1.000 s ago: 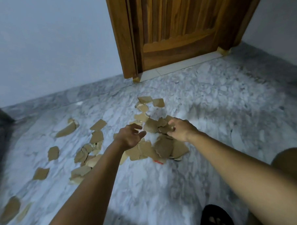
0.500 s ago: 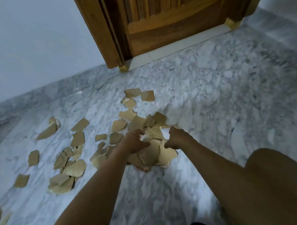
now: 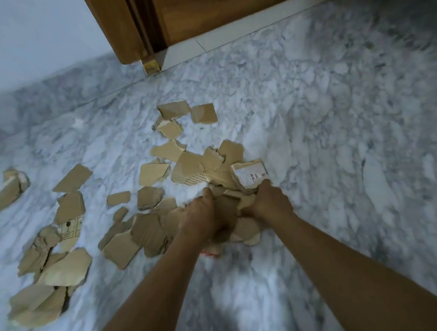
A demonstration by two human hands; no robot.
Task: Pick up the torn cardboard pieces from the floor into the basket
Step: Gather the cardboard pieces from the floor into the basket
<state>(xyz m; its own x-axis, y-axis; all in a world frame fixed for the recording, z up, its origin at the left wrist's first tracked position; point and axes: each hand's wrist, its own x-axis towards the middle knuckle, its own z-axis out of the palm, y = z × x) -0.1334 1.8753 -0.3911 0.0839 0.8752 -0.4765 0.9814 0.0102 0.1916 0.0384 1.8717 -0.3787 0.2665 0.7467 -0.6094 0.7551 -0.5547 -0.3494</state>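
Torn cardboard pieces (image 3: 190,166) are lying scattered on the marble floor (image 3: 336,135), thickest in a heap at frame centre, with looser ones spreading out to the left. Both hands are digging into that heap. The left hand (image 3: 202,218) is showing its back to the camera with the thumb up; its fingers are curling down into the cardboard and clenching pieces, though the fingertips are hidden. The right hand (image 3: 269,203), just beside it, is grasping a bunch of pieces, with a labelled piece (image 3: 249,174) sticking up above the knuckles; the print on its white label is too blurry to read. Pieces under the two hands are overlapping, so a count is not possible. A red scrap (image 3: 211,253) is peeking out below the left wrist, mostly covered. One piece with printed symbols (image 3: 70,227) is lying to the left. A curled piece (image 3: 5,192) at far left is being cut by the frame edge. Forearms are running off the bottom edge. Beyond the heap, only the lower part of a wooden door (image 3: 205,13) is showing, with a pale wall (image 3: 31,36) beside it. Frame edges are motion-blurred.
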